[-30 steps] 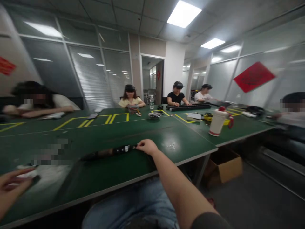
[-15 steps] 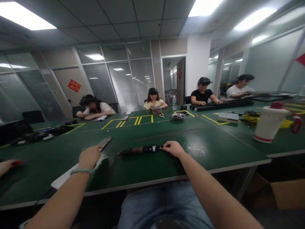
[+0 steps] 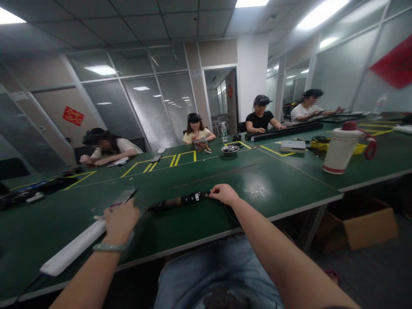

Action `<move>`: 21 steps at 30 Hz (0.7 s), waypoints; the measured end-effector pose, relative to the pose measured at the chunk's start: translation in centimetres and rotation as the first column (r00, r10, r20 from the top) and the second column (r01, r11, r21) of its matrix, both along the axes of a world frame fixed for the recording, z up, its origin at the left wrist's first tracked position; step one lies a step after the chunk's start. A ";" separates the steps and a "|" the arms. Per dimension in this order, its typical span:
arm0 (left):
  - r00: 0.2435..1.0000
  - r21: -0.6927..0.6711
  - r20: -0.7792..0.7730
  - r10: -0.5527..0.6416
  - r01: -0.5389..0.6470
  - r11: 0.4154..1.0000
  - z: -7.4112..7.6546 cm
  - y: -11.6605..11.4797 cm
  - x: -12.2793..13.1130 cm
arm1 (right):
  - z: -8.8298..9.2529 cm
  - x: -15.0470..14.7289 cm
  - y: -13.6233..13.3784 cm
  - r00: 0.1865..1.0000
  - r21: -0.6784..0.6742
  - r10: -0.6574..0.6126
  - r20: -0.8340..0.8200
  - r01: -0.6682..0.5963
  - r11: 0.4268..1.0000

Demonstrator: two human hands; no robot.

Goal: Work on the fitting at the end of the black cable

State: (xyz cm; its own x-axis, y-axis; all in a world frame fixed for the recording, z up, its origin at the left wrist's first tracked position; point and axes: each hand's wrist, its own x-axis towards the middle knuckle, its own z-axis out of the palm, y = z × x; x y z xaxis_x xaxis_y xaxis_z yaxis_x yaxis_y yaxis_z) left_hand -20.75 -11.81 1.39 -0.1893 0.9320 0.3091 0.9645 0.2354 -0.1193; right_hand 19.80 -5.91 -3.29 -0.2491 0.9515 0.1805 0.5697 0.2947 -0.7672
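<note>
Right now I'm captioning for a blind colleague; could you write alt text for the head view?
A person's right hand pinches one end of a dark cylindrical device lying on a green table; the left hand, blurred, is at the far end of a long white bar. A white, red-lidded bottle stands at right.

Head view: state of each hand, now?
Left hand: at the white strip; blurred, grip cannot be told.
Right hand: closed, pinching one end of the black tool.

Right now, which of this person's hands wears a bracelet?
The left hand, by the white strip: a pale bracelet circles its wrist. The right hand, pinching one end of the black rod, has a bare wrist.
</note>
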 end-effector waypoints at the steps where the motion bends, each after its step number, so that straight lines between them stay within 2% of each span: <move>1: 0.995 0.122 -0.017 -0.099 0.101 0.987 0.3 0.0 1.9 | 0.0 0.0 0.0 1.000 0.000 -0.004 -0.006 0.004 1.000; 3: 0.938 0.243 -0.017 -0.345 0.339 0.909 0.8 0.0 6.2 | 0.1 0.0 0.0 1.000 0.022 -0.019 -0.008 0.019 1.000; 5: 0.851 0.242 0.044 -0.523 0.499 0.832 1.0 0.0 10.4 | 0.2 -0.2 0.0 1.000 0.044 -0.031 -0.002 0.031 0.999; 8: 0.727 0.224 0.116 -0.677 0.645 0.731 0.9 0.5 15.6 | 0.2 -0.4 0.0 1.000 0.042 -0.030 0.007 0.029 0.999; 10: 0.660 0.214 0.142 -0.738 0.708 0.673 0.8 1.1 18.1 | 0.1 -0.6 0.1 0.999 0.054 -0.032 0.001 0.032 0.998; 13: 0.630 0.197 0.189 -0.753 0.727 0.658 0.6 2.3 20.2 | 0.0 -0.7 0.3 1.000 0.093 -0.012 0.009 0.011 0.996; 15: 0.644 0.160 0.249 -0.723 0.709 0.686 0.2 2.8 20.9 | -0.1 -0.7 0.5 1.000 0.109 -0.006 0.015 0.004 0.994; 18: 0.670 0.176 0.268 -0.693 0.673 0.718 -0.7 2.7 21.1 | -0.1 -0.7 0.5 1.000 0.101 0.015 0.012 -0.016 0.995; 21: 0.646 0.240 0.261 -0.718 0.676 0.696 -1.3 2.1 20.8 | 0.1 -0.8 0.4 1.000 0.102 0.018 0.011 -0.019 0.995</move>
State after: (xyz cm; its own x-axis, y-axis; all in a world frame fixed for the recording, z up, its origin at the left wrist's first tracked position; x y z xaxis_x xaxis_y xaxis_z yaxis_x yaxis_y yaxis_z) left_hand 0.02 -9.71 0.08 0.3988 0.7913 0.4635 0.8243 -0.5308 0.1969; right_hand 19.01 -5.55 -3.18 -0.2691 0.9235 0.2736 0.5711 0.3817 -0.7267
